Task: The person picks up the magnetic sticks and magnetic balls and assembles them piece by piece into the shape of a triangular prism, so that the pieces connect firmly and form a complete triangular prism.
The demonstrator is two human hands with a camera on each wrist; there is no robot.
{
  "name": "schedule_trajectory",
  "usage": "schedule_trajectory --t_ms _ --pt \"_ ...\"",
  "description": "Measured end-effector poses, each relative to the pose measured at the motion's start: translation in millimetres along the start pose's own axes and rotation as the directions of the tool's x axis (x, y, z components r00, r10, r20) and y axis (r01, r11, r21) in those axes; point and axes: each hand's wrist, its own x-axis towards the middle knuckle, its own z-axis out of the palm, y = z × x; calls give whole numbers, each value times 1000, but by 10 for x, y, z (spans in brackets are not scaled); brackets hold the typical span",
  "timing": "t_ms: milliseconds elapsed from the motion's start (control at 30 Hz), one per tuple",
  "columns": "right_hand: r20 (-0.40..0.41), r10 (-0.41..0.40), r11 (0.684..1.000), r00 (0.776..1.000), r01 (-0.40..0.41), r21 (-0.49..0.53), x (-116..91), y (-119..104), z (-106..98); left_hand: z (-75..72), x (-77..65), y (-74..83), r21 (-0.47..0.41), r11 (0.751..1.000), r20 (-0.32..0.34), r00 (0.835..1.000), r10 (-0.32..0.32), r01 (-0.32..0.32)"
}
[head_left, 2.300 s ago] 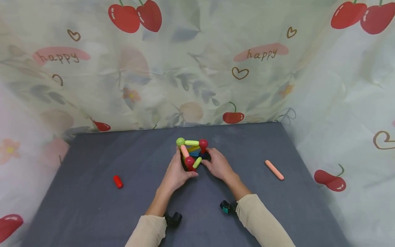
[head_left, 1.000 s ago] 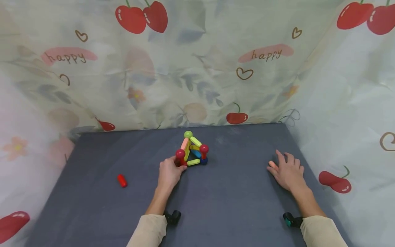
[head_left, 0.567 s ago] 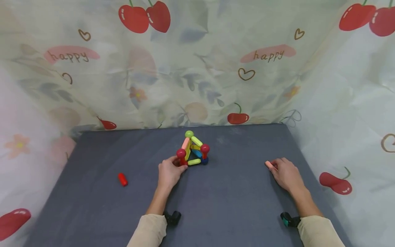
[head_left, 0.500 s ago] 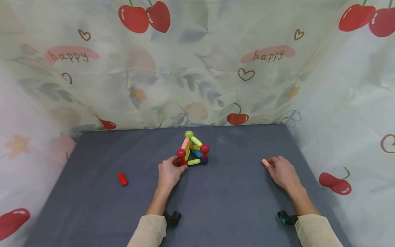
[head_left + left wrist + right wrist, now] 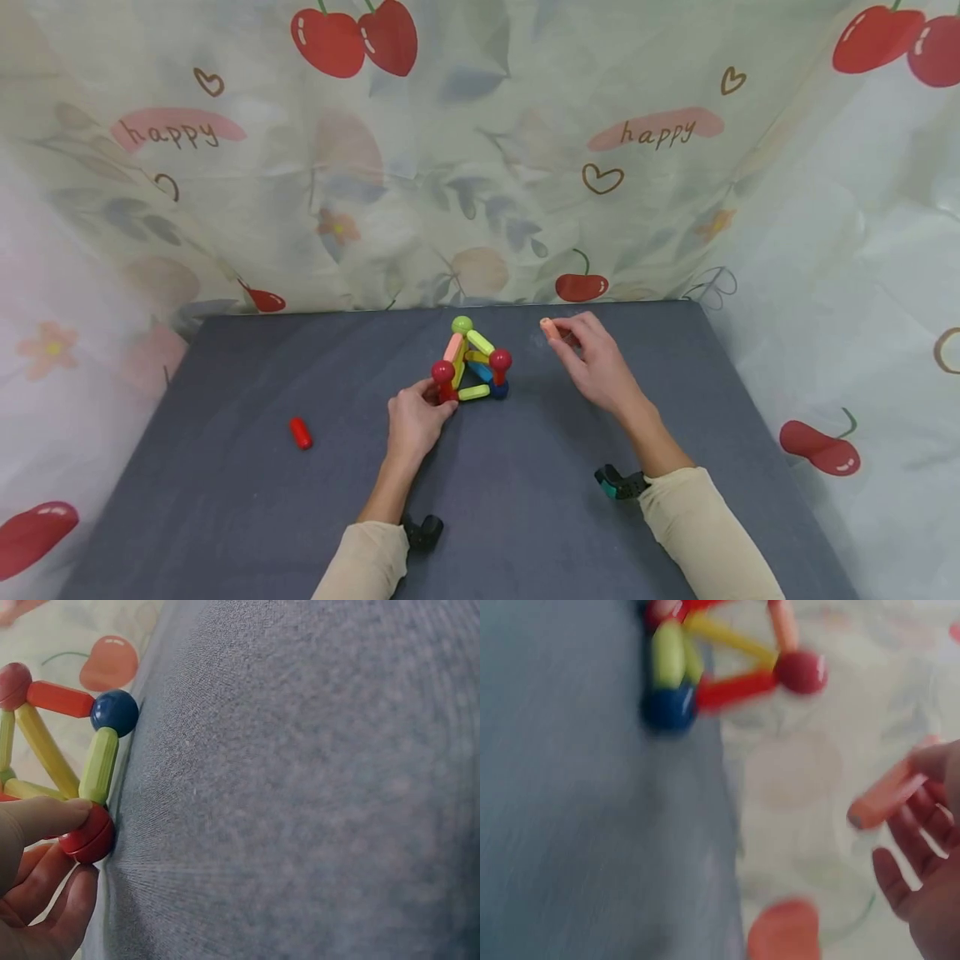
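A small frame of toy magnetic rods and balls point(image 5: 474, 392) stands on the dark table, with red balls at its upper corners, a green ball at the back and a dark blue ball point(image 5: 115, 713) low at the right. My left hand point(image 5: 412, 421) pinches the red ball point(image 5: 91, 838) at its lower left corner between thumb and fingers. To the right of the frame, my right hand point(image 5: 596, 362) pinches a salmon-pink rod point(image 5: 881, 801) between thumb and fingertips, raised above the table. The rod's grey end points away from the hand in the right wrist view.
A short red rod point(image 5: 301, 433) lies on the table point(image 5: 517, 500) to the left of the left hand. Behind the table hangs a cherry-print curtain point(image 5: 420, 208), which also runs down both sides.
My right hand has left the frame, gripped the pink rod lying at the right, lifted it and brought it leftward near the frame. The frame was turned earlier; my left hand stays on it.
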Motion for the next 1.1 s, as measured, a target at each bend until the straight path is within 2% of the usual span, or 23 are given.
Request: schedule_trajectory --t_ms 133,200,267,433,567,700,833,967,1100 --pt "-28 -123 974 992 126 189 216 -232 207 4 -2 8 1 1000 2 1000 -7 7" --pt "-37 -157 957 987 161 240 285 -330 299 6 -3 13 -4 1000 6 1000 -6 6" --pt "-29 -166 950 986 168 262 330 -407 389 9 -1 13 -2 1000 6 1000 -5 5" --pt "48 -131 967 990 117 228 337 -481 596 10 7 7 7 1000 -5 1000 5 -5" --pt "79 -125 986 989 115 124 293 -419 737 0 16 -5 9 1000 -6 1000 14 -14" --pt "93 -145 988 985 149 -35 252 -348 817 -5 25 -27 8 1000 -11 1000 17 -17" --pt "150 -147 970 978 172 -171 228 -320 845 -8 27 -38 0 1000 -7 1000 20 -20" --pt "219 -109 939 970 173 -297 219 -314 864 -5 15 -31 -8 1000 -3 1000 23 -23" --pt "238 -92 918 967 174 -355 226 -325 899 -14 10 -24 -7 1000 0 1000 23 -23"
